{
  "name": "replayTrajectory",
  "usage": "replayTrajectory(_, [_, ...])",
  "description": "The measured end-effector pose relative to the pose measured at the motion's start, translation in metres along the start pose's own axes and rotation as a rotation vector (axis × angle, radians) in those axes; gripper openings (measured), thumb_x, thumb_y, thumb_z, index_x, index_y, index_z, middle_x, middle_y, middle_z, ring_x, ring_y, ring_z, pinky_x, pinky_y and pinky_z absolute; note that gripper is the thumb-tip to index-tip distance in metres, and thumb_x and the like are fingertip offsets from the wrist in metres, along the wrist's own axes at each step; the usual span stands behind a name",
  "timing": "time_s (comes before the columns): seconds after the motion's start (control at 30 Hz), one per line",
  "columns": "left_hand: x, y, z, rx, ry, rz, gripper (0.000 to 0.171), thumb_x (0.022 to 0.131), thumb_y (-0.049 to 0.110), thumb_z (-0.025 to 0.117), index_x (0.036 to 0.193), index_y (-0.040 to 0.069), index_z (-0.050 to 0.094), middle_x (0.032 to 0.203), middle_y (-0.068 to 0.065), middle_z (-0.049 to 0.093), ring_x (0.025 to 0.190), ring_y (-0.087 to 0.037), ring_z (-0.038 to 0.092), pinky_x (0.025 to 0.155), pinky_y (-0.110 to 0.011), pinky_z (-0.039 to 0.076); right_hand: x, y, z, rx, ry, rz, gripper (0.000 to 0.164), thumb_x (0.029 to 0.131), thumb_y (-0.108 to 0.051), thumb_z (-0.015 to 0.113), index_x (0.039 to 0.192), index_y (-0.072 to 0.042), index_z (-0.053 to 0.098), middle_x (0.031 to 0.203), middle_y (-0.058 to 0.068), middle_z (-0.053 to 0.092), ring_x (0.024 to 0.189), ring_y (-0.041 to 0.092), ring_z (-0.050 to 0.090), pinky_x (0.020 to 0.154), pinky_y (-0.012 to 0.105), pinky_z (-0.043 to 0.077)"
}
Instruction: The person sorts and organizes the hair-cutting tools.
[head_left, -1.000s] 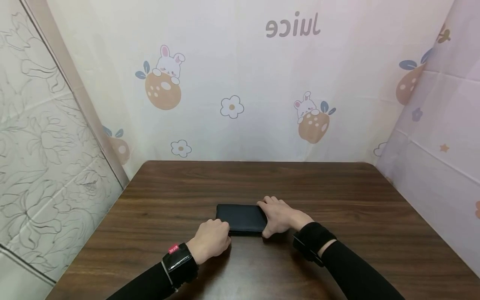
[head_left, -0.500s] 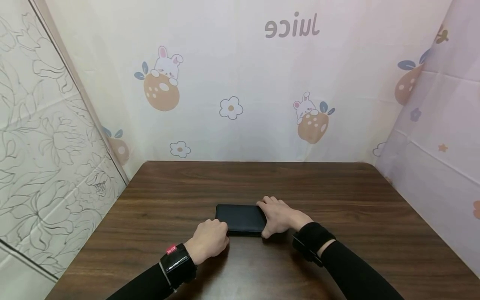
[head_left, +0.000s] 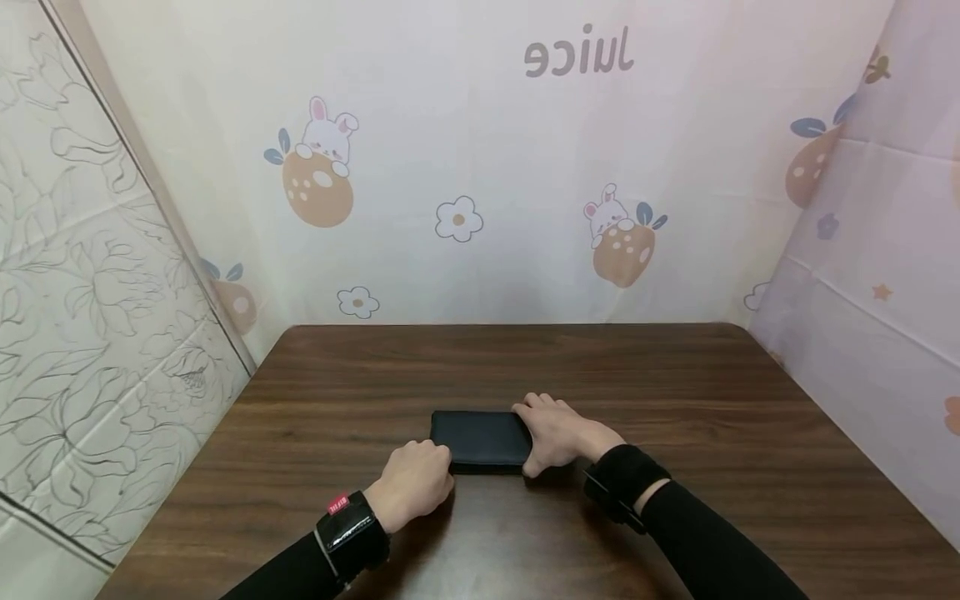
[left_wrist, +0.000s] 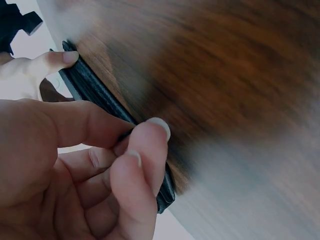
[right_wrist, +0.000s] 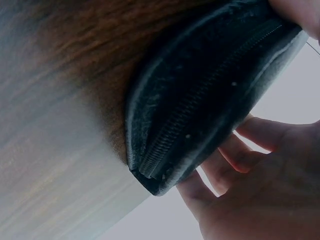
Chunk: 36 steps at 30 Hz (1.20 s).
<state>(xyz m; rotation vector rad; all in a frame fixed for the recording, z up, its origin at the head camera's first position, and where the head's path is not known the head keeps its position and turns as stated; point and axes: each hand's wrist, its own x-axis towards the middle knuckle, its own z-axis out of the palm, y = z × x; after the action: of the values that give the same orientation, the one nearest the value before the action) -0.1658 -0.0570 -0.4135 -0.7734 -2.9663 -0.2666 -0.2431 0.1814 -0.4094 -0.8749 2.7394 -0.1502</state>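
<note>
A black zip wallet [head_left: 483, 437] lies flat on the brown wooden table [head_left: 360, 375]. At its near left corner my left hand [head_left: 414, 482] has curled fingers; in the left wrist view its thumb and forefinger pinch a small dark piece, probably the zipper pull, largely hidden by the fingertips. My right hand [head_left: 562, 435] grips the wallet's right end, thumb on the near side and fingers spread over the far side. Seen from the right wrist, the wallet's end [right_wrist: 175, 110] shows a dark zipper track [right_wrist: 185, 110] between two padded edges.
Behind the table hangs a pale curtain [head_left: 465, 125] printed with rabbits and fruit. A flower-patterned panel [head_left: 97, 275] stands along the left, and another pale curtain [head_left: 885, 333] borders the right side.
My left hand has slid slightly left along the wallet's near edge. The right hand keeps its hold, and the wallet stays in place.
</note>
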Motion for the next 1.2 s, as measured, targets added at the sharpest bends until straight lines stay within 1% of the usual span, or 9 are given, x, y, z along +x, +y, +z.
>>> replayTrajectory(0.1, [0.0002,-0.0009,-0.0018,0.003,0.003,-0.004,0.036,0.077,0.009,0.058,0.050,0.017,0.036,0.048,0.008,0.025,0.040,-0.006,0.028,0.033,-0.020,0.024,0.0008,-0.0001,-0.0006,-0.002,0.002,0.002,0.090,0.064,-0.046,0.073,0.137,-0.008,0.036,0.129,0.010,0.038,0.112,0.025,0.036,0.094,0.045,0.031])
replayTrajectory(0.27, [0.0017,-0.0021,-0.0024,0.006,-0.003,-0.013,0.034,0.077,0.010,0.058,0.050,0.017,0.039,0.049,0.008,0.029,0.041,-0.007,0.031,0.034,-0.022,0.028,-0.0005,0.0009,-0.0019,-0.006,0.005,0.010,0.090,0.064,-0.046,0.073,0.137,-0.008,0.036,0.129,0.010,0.038,0.112,0.025,0.037,0.094,0.045,0.031])
replayTrajectory(0.5, [-0.0001,-0.0062,-0.0004,-0.002,-0.004,-0.010,0.034,0.078,0.009,0.057,0.051,0.017,0.038,0.049,0.007,0.026,0.040,-0.007,0.028,0.034,-0.021,0.024,0.0011,-0.0001,0.0003,0.000,0.005,0.004,0.089,0.065,-0.046,0.073,0.137,-0.009,0.036,0.129,0.009,0.038,0.112,0.025,0.036,0.094,0.045,0.031])
replayTrajectory(0.7, [0.0010,-0.0073,0.0007,-0.005,-0.028,-0.024,0.034,0.079,0.011,0.058,0.051,0.017,0.040,0.049,0.007,0.028,0.039,-0.007,0.030,0.034,-0.021,0.025,0.0006,0.0011,0.0016,0.000,0.006,0.005,0.089,0.064,-0.045,0.073,0.137,-0.009,0.036,0.128,0.008,0.038,0.111,0.024,0.037,0.093,0.045,0.031])
replayTrajectory(0.9, [0.0023,-0.0083,0.0007,0.012,-0.011,-0.017,0.033,0.078,0.010,0.057,0.051,0.017,0.039,0.050,0.007,0.027,0.040,-0.007,0.028,0.034,-0.021,0.024,0.0000,0.0007,-0.0008,0.002,0.009,0.001,0.089,0.065,-0.045,0.073,0.137,-0.008,0.036,0.130,0.009,0.038,0.112,0.025,0.036,0.094,0.045,0.031])
replayTrajectory(1.0, [0.0021,-0.0089,0.0005,0.008,-0.005,-0.012,0.032,0.078,0.009,0.057,0.052,0.016,0.039,0.050,0.007,0.027,0.041,-0.007,0.027,0.034,-0.020,0.023,-0.0005,0.0007,-0.0014,0.000,0.007,0.004,0.089,0.065,-0.045,0.073,0.137,-0.008,0.036,0.130,0.009,0.038,0.112,0.024,0.036,0.094,0.045,0.031])
replayTrajectory(1.2, [-0.0001,-0.0096,-0.0009,-0.017,0.004,-0.028,0.032,0.077,0.008,0.056,0.051,0.016,0.039,0.050,0.007,0.027,0.041,-0.007,0.028,0.035,-0.021,0.024,-0.0013,0.0009,-0.0014,0.004,0.007,0.004,0.088,0.065,-0.044,0.073,0.137,-0.008,0.036,0.130,0.008,0.038,0.112,0.024,0.036,0.093,0.044,0.031])
